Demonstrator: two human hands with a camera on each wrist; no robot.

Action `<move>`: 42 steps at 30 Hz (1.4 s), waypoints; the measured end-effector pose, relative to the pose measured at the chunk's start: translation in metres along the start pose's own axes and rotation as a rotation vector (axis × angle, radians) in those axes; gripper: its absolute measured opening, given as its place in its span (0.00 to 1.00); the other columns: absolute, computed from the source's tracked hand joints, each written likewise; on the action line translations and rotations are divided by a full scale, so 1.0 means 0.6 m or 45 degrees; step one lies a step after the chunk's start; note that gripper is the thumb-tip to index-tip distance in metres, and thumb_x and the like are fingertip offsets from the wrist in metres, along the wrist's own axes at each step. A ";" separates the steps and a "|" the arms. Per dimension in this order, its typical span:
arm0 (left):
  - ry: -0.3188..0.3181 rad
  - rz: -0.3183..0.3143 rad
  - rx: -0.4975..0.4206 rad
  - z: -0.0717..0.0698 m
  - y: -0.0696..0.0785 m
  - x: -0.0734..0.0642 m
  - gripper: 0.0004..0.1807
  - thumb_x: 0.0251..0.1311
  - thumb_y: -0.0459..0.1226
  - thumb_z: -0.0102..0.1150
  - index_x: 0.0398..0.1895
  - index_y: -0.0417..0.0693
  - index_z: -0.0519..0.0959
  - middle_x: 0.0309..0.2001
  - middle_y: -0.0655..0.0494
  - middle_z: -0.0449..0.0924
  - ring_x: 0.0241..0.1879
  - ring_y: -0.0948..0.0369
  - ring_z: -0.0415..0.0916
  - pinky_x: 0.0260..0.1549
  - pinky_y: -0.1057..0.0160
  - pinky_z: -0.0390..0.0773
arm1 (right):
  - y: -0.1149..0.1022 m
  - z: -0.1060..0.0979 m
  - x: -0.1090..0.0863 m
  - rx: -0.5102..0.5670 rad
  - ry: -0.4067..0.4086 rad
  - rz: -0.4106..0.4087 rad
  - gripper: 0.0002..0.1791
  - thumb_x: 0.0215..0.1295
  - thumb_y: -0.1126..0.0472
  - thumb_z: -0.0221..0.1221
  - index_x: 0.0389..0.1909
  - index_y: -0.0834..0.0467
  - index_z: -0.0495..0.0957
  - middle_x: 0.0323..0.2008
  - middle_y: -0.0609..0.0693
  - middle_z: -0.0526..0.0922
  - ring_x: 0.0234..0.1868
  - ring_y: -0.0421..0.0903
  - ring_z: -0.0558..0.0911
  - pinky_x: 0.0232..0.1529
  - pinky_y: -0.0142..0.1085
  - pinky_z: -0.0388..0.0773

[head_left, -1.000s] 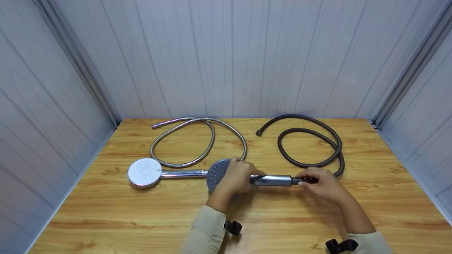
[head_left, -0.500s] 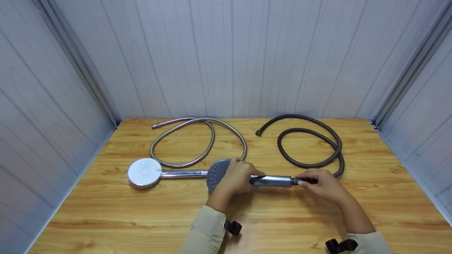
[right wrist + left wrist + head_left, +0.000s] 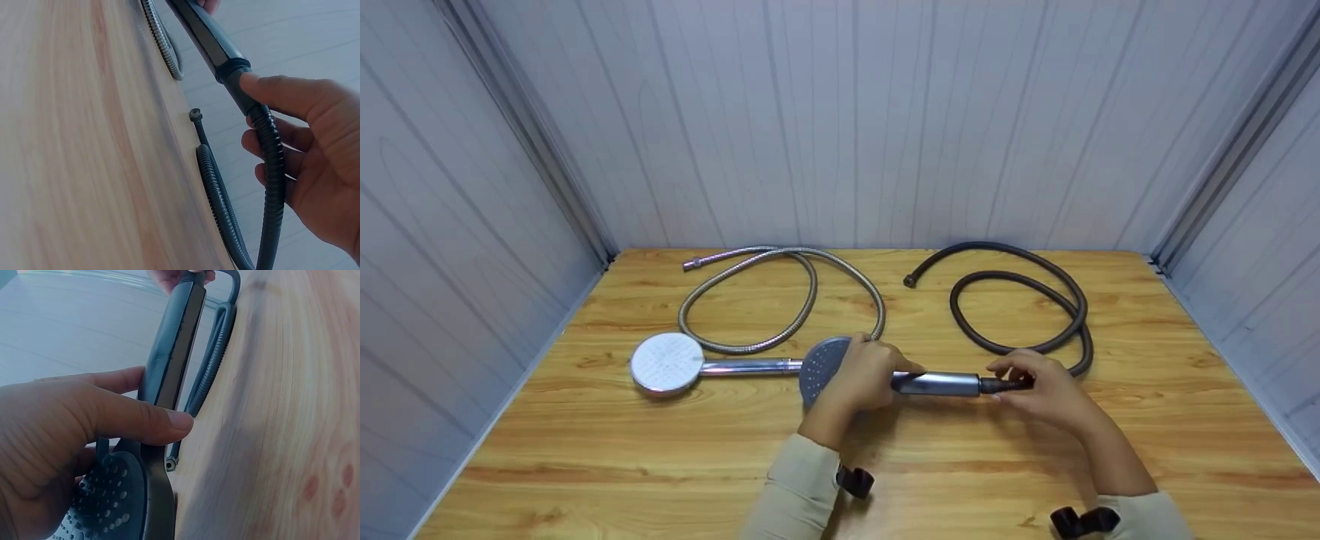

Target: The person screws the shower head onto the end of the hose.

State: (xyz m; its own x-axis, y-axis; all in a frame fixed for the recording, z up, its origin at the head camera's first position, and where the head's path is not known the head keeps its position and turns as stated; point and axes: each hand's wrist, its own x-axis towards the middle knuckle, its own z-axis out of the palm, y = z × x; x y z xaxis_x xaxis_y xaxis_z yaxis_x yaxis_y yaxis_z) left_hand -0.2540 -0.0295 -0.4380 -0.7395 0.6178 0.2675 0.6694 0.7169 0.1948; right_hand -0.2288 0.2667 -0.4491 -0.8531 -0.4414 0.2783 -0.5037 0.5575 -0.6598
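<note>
My left hand [image 3: 864, 379] grips the dark grey shower head [image 3: 823, 367] near the neck, its thumb across the handle [image 3: 171, 354] in the left wrist view. The nozzle face is partly hidden by that hand. At the handle's other end, my right hand [image 3: 1046, 390] holds the end fitting of the black shower hose [image 3: 1024, 349]. In the right wrist view the thumb lies on the smooth fitting [image 3: 242, 98], with the fingers curled behind the ribbed hose. Fitting and handle meet end to end in one line.
Left of my hands lies a chrome shower head [image 3: 667, 364] with a white face. A chrome hose [image 3: 746, 349] loops behind it on the wooden table [image 3: 660, 465]. The black hose's free end [image 3: 910, 281] points left near the back. Panelled walls [image 3: 855, 127] enclose the table.
My right hand's fingers have shifted on the hose fitting, the index finger lifting and spreading slightly from the thumb. My left hand and the shower head have stayed in place.
</note>
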 end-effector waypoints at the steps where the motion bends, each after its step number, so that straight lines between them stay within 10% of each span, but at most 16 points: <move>1: -0.001 -0.001 -0.002 -0.001 0.000 0.000 0.23 0.42 0.37 0.76 0.45 0.67 0.87 0.38 0.68 0.86 0.38 0.67 0.81 0.44 0.55 0.64 | -0.001 0.000 0.001 0.005 -0.002 0.014 0.18 0.53 0.67 0.70 0.47 0.61 0.81 0.41 0.52 0.81 0.36 0.43 0.77 0.36 0.34 0.76; 42: -0.009 0.011 0.032 -0.009 0.004 -0.002 0.22 0.44 0.36 0.75 0.45 0.67 0.87 0.38 0.68 0.86 0.37 0.67 0.81 0.42 0.56 0.63 | -0.001 0.002 -0.001 -0.009 0.010 0.033 0.09 0.59 0.62 0.68 0.41 0.54 0.84 0.36 0.44 0.83 0.35 0.40 0.80 0.35 0.34 0.78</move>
State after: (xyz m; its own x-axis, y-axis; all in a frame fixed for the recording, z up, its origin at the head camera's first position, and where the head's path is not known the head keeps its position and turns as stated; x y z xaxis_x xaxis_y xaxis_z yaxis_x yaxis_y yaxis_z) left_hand -0.2510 -0.0299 -0.4329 -0.7339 0.6263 0.2628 0.6741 0.7191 0.1688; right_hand -0.2279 0.2657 -0.4496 -0.8669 -0.4215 0.2663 -0.4823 0.5737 -0.6620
